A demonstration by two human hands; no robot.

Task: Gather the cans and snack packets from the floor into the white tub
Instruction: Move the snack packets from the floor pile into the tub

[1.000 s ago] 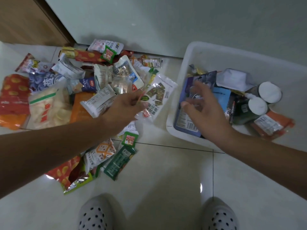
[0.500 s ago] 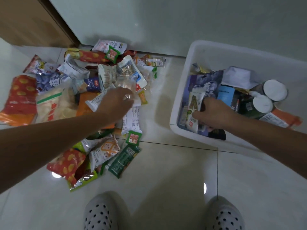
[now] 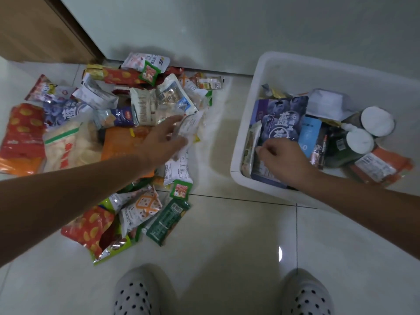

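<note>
The fingers [image 3: 175, 121] of your left hand [image 3: 162, 144] are spread and only slightly bent. They reach over the far edge of a small white crinkled plastic packet with black print [image 3: 191, 126], and the thumb side meets its near edge. This reads as a light pinch, though blur hides the contact itself. The packet sits at the right-hand margin of the heap of mixed foil and plastic snack packets [image 3: 127, 114] on the pale glossy tiled floor [image 3: 227, 223]. It is tipped up off the heap, with its long axis running away from you and leaning a little to the right. The white rectangular plastic tub [image 3: 318, 73] lies directly to the right of the packet, with a bare strip of tile between them. The carry therefore appears to be a plain sideways travel over the tub's left wall. Your left hand is the nearer one to the heap. Your right hand [image 3: 286, 160] is inside the tub at its near left corner with the fingers curled. Its fingertips are against a pale green packet standing on edge [image 3: 250, 144] beside the wall, and it cannot be determined whether they grip it. Risk noted: that corner is occupied, so the drop point is better judged further back, toward the purple printed pouch [image 3: 281, 119].
</note>
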